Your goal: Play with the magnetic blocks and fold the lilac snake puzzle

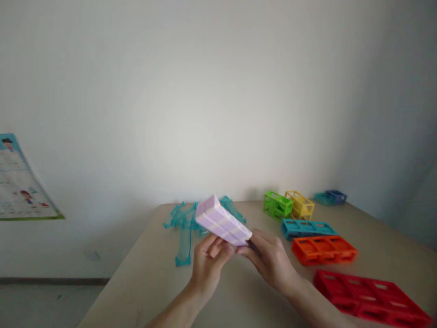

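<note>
A pale purple plastic block [221, 221], long and ribbed, is held above the table between both hands. My left hand [209, 263] grips its near end from below, fingers curled round it. My right hand [269, 259] pinches the same near end from the right side. The block tilts up and away to the left. Behind it lies a heap of clear teal plastic pieces [186, 225].
A beige table [153, 278] stands against a white wall. To the right lie a red frame [370, 296], an orange frame [323, 249], a teal-blue frame [307, 228], green [277, 205] and yellow [299, 204] frames, and a dark blue piece [336, 196]. A poster [18, 182] hangs at the left.
</note>
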A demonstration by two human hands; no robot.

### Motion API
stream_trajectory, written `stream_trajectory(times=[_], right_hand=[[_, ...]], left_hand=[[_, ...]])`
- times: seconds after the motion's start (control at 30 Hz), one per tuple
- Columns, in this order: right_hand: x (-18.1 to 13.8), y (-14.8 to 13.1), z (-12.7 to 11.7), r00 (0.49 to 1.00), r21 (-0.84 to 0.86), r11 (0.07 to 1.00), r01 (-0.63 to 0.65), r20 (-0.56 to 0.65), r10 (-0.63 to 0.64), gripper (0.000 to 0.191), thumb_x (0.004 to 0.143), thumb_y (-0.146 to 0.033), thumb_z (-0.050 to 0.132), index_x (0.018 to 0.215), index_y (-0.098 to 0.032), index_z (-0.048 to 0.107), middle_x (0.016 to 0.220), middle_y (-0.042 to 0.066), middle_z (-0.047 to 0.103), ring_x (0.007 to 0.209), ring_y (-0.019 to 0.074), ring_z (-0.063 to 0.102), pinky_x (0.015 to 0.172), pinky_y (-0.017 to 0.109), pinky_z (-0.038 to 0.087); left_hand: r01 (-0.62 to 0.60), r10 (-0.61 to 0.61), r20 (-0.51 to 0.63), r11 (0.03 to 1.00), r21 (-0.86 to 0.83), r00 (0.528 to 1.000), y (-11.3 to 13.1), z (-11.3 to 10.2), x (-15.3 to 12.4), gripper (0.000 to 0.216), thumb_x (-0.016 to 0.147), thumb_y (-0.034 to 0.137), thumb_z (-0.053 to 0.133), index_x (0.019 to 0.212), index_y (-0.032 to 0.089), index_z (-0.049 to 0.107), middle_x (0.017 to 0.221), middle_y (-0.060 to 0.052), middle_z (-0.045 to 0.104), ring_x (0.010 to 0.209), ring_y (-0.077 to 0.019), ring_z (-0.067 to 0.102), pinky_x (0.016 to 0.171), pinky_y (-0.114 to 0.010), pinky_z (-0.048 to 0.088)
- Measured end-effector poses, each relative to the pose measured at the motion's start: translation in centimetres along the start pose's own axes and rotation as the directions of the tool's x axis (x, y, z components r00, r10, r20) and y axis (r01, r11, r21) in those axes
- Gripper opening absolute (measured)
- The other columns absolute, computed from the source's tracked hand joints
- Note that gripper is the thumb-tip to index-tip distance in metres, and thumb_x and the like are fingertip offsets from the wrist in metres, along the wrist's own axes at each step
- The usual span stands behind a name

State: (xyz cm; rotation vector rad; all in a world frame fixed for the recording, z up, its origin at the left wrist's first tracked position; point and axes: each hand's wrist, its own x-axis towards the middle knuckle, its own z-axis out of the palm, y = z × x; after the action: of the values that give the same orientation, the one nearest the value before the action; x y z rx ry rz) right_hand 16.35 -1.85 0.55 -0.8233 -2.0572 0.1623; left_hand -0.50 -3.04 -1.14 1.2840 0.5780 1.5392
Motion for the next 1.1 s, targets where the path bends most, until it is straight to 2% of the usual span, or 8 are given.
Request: stream_trajectory(times=[0.13, 0.27, 0.5, 0.6, 0.73, 0.83, 0.97, 1.1], right_hand=[[0.0, 1.2, 1.5, 0.999, 0.064, 0.997, 0.039, -0.017, -0.038, 0.01, 0.093, -0.024, 0.05, 0.09, -0.02, 0.059, 0.087, 0.008, 0.065, 0.083, 0.0201, 0.059, 0.075, 0.029, 0.044], [-0.2, 2.1, 2.7, 0.999, 0.107, 0.994, 0.011, -0.038, -0.007, 0.014, 0.091, -0.018, 0.049, 0.098, -0.022, 0.061, 0.101, 0.009, 0.067, 0.094, 0.0216, 0.061, 0.082, 0.033, 0.047], [-0.4, 2.7, 3.1, 0.994, 0.05, 0.998, 0.026, -0.111, -0.02, 0.019, 0.09, -0.017, 0.051, 0.101, -0.022, 0.065, 0.103, 0.009, 0.069, 0.099, 0.0227, 0.063, 0.088, 0.036, 0.048], [-0.3, 2.8, 3.0, 0.992, 0.015, 1.0, 0.017, -0.125, -0.015, 0.019, 0.089, -0.017, 0.052, 0.101, -0.023, 0.064, 0.103, 0.009, 0.07, 0.1, 0.0231, 0.062, 0.087, 0.037, 0.048], [0.0, 3.0, 2.7, 0.985, -0.083, 0.996, 0.013, -0.173, -0.027, 0.019, 0.088, -0.02, 0.056, 0.106, -0.024, 0.064, 0.102, 0.009, 0.07, 0.097, 0.024, 0.063, 0.085, 0.038, 0.046], [0.1, 3.3, 2.3, 0.971, -0.17, 0.985, 0.025, -0.229, -0.064, 0.021, 0.088, -0.019, 0.056, 0.107, -0.024, 0.064, 0.1, 0.007, 0.071, 0.095, 0.0232, 0.062, 0.085, 0.038, 0.043], [0.1, 3.3, 1.5, 0.953, -0.281, 0.959, -0.041, -0.299, -0.047, 0.023, 0.088, -0.017, 0.057, 0.106, -0.028, 0.067, 0.101, 0.004, 0.071, 0.095, 0.0215, 0.06, 0.089, 0.039, 0.036], [0.2, 2.9, 0.9, 0.93, -0.36, 0.925, -0.119, -0.367, -0.023, 0.02, 0.087, -0.023, 0.061, 0.103, -0.033, 0.07, 0.101, 0.001, 0.07, 0.096, 0.0213, 0.058, 0.097, 0.043, 0.028]], left_hand=[[-0.107, 0.109, -0.002, 0.978, 0.177, 0.994, -0.5, -0.2, -0.4, 0.028, 0.078, 0.027, 0.069, 0.105, 0.017, 0.071, 0.112, -0.012, 0.069, 0.108, -0.0284, 0.061, 0.096, -0.042, 0.045], [-0.225, 0.22, 0.052, 0.924, 0.308, 0.974, -0.8, -0.1, -0.3, 0.023, 0.082, 0.02, 0.062, 0.103, 0.022, 0.071, 0.11, -0.008, 0.07, 0.108, -0.0258, 0.061, 0.099, -0.041, 0.043], [-0.283, 0.261, 0.111, 0.906, 0.316, 0.959, -0.7, -0.1, 0.0, 0.023, 0.087, 0.017, 0.054, 0.105, 0.022, 0.068, 0.11, -0.008, 0.069, 0.111, -0.025, 0.06, 0.102, -0.043, 0.041], [-0.308, 0.281, 0.13, 0.904, 0.298, 0.951, -0.5, -0.2, 0.0, 0.024, 0.088, 0.015, 0.05, 0.106, 0.023, 0.065, 0.115, -0.008, 0.067, 0.114, -0.0247, 0.058, 0.103, -0.044, 0.039], [-0.333, 0.312, 0.118, 0.911, 0.245, 0.943, -0.2, -0.2, -0.1, 0.023, 0.085, 0.012, 0.054, 0.105, 0.022, 0.06, 0.124, -0.009, 0.062, 0.121, -0.0262, 0.053, 0.106, -0.045, 0.037], [-0.287, 0.277, 0.077, 0.941, 0.18, 0.958, 0.0, -0.1, -0.3, 0.022, 0.084, 0.012, 0.056, 0.104, 0.022, 0.058, 0.128, -0.01, 0.058, 0.124, -0.0272, 0.05, 0.108, -0.046, 0.033], [-0.109, 0.109, 0.037, 0.994, -0.008, 0.993, -0.1, 0.1, -0.5, 0.037, 0.08, 0.017, 0.065, 0.114, 0.022, 0.052, 0.136, -0.012, 0.051, 0.127, -0.0284, 0.047, 0.109, -0.046, 0.031], [0.048, -0.052, -0.012, 0.971, -0.235, 0.999, -0.7, 0.2, -0.2, 0.052, 0.074, 0.019, 0.072, 0.119, 0.025, 0.047, 0.122, -0.008, 0.061, 0.115, -0.0282, 0.057, 0.103, -0.049, 0.04]])
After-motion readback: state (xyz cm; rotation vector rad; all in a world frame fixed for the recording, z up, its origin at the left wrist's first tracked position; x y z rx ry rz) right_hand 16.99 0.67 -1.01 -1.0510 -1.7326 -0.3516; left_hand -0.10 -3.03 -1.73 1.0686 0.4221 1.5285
